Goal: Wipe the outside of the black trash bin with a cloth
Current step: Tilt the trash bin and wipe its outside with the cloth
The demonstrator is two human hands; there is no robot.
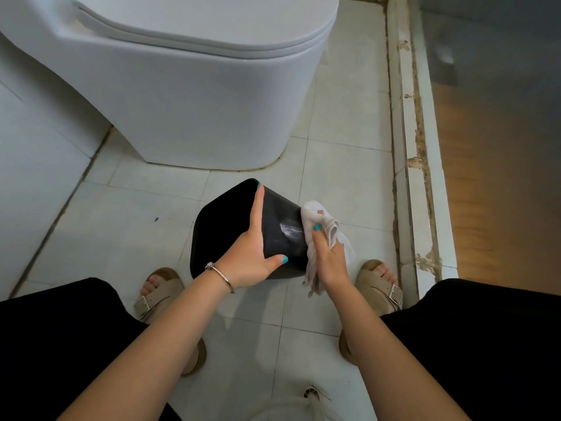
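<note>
The toilet [170, 86] runs off the frame's top edge; the black trash bin [224, 232] hides its opening, its lower right side behind the cloth [315, 226].

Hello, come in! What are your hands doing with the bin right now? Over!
Left hand gripping the black bin, tilted. Right hand pressing the white cloth against its side. Wet smear showing. Nothing in the way; toilet behind.

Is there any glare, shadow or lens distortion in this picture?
Head view: a whitish sheen sits on the black trash bin beside the cloth; soft shadows fall on the floor tiles under the arms; warm light at right; wide-angle bending at the edges.
</note>
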